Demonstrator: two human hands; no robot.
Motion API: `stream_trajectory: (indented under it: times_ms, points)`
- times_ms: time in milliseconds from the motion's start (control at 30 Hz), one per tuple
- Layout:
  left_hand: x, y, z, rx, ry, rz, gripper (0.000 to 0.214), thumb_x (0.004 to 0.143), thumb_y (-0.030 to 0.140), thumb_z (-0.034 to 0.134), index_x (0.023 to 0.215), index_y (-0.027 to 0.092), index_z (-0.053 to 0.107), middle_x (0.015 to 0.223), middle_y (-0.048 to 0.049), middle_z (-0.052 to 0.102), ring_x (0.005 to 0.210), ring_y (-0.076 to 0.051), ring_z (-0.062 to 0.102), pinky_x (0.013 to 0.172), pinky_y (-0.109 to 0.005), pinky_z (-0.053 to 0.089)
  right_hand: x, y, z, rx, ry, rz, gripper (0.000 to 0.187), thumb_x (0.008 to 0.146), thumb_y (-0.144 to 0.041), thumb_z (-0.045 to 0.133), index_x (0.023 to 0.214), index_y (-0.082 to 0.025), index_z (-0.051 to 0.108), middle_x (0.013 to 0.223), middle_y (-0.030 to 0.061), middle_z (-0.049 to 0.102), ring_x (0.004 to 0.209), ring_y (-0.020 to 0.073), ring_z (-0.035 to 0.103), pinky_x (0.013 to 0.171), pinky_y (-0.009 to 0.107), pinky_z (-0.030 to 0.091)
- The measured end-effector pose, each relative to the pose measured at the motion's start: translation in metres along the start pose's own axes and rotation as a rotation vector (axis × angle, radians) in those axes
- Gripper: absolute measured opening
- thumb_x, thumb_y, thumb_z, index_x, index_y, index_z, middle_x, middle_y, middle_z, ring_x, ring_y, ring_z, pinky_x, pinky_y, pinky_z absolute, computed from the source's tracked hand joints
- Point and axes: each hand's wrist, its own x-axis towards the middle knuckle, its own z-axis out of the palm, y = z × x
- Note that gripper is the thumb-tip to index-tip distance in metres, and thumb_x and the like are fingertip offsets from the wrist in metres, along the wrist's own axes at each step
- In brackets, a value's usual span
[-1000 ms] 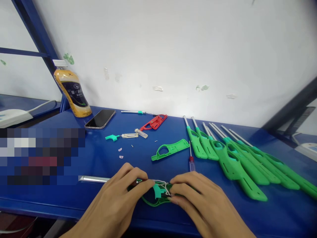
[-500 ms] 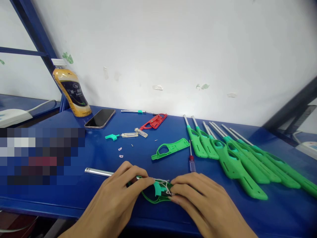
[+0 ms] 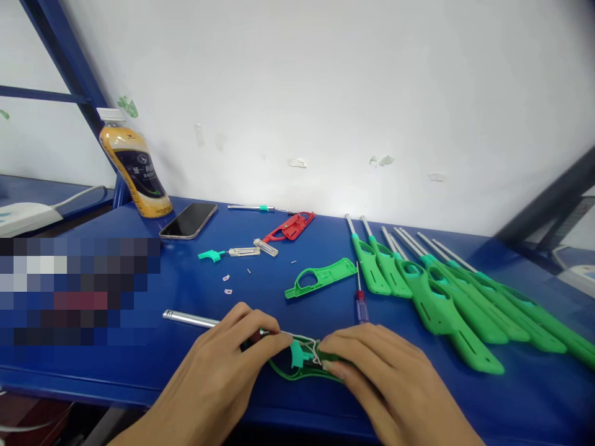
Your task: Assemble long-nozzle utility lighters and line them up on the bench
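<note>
An opened green gas lighter (image 3: 297, 373) lies near the table's front edge, its silver tube (image 3: 190, 318) pointing left. Inside its shell show a teal trigger (image 3: 296, 353) and thin white wires (image 3: 312, 348). My left hand (image 3: 227, 359) is closed on the lighter around the base of the tube, thumb and forefinger beside the trigger. Over the handle end, my right hand (image 3: 372, 365) pinches at the wires and shell; its fingers cover that part. Behind my hands lies a loose green half-shell (image 3: 325, 275), inner side up.
Several green lighters (image 3: 437, 303) lie at right beside a screwdriver (image 3: 361, 303). Further back are a red half-shell (image 3: 297, 227), a metal tube (image 3: 246, 208), clear fuel tanks (image 3: 244, 251), and tiny parts. A phone (image 3: 190, 220) and bottle (image 3: 134, 167) stand back left.
The lighter has shifted slightly right, and its tube with it. My right fingers have moved a little along the handle, showing more of the shell's lower edge.
</note>
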Motion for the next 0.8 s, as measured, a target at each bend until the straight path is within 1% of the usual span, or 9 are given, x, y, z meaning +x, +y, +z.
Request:
stream_trajectory:
  times_ms: [67,167,267,367,500,667,800]
  points:
    - [-0.0014,-0.0004,-0.0002,-0.005,-0.011,-0.006,0.045,0.111,-0.002,0.041,0.131,0.027,0.069,0.115,-0.003,0.072,0.094,-0.018,0.064,0.079,-0.028,0.059,-0.0002,0.0008,0.0027,-0.015,0.014,0.002,0.025,0.121,-0.032,0.047,0.124,-0.029,0.071,0.109,-0.0057,0.084,0.089,0.0141,0.079,0.087,0.028,0.058]
    - [-0.0029,0.0003,-0.0002,0.001,-0.018,-0.014,0.047,0.109,-0.004,0.041,0.132,0.027,0.069,0.115,-0.0031,0.072,0.094,-0.018,0.064,0.08,-0.029,0.06,0.0005,0.0026,0.0071,-0.067,0.037,-0.002,0.028,0.121,-0.032,0.046,0.13,-0.027,0.071,0.112,-0.002,0.084,0.091,0.0167,0.08,0.089,0.031,0.059]
    - [-0.0021,0.0019,-0.0003,0.006,0.0,-0.004,0.051,0.104,-0.007,0.041,0.133,0.026,0.069,0.116,-0.0042,0.072,0.094,-0.018,0.064,0.078,-0.029,0.06,0.0029,0.0038,0.0089,-0.071,0.03,0.011,0.031,0.121,-0.033,0.044,0.12,-0.027,0.075,0.106,-0.0012,0.083,0.086,0.017,0.079,0.084,0.031,0.06]
    - [-0.0005,0.003,-0.0004,0.007,0.035,0.017,0.05,0.102,-0.008,0.042,0.129,0.024,0.069,0.113,-0.0039,0.072,0.091,-0.018,0.064,0.076,-0.028,0.06,0.0056,0.0031,0.0091,-0.087,0.025,0.014,0.034,0.121,-0.03,0.043,0.11,-0.027,0.075,0.1,-0.0008,0.082,0.081,0.0172,0.077,0.08,0.03,0.059]
    - [-0.0021,0.0027,-0.0004,0.006,0.004,0.009,0.049,0.104,-0.007,0.043,0.132,0.025,0.067,0.116,-0.0048,0.071,0.095,-0.019,0.063,0.079,-0.029,0.06,0.0075,0.001,0.0097,-0.119,0.047,-0.009,0.033,0.121,-0.025,0.043,0.11,-0.026,0.074,0.099,0.0,0.082,0.08,0.0175,0.076,0.079,0.031,0.056]
    - [-0.0043,0.0027,-0.0012,-0.031,-0.019,-0.003,0.052,0.102,-0.009,0.043,0.135,0.025,0.065,0.117,-0.005,0.069,0.096,-0.019,0.062,0.079,-0.029,0.058,0.0082,-0.0013,0.01,-0.104,0.05,0.003,0.025,0.119,-0.025,0.049,0.111,-0.026,0.073,0.098,-0.0017,0.082,0.078,0.0167,0.075,0.076,0.031,0.053]
    - [-0.0029,0.0034,-0.0023,-0.026,-0.051,-0.006,0.051,0.105,-0.007,0.043,0.137,0.025,0.065,0.119,-0.0049,0.068,0.098,-0.019,0.062,0.079,-0.029,0.058,0.0073,-0.0029,0.0112,-0.136,0.071,-0.003,0.025,0.12,-0.024,0.049,0.112,-0.024,0.073,0.093,-0.0009,0.081,0.074,0.0161,0.074,0.074,0.03,0.052]
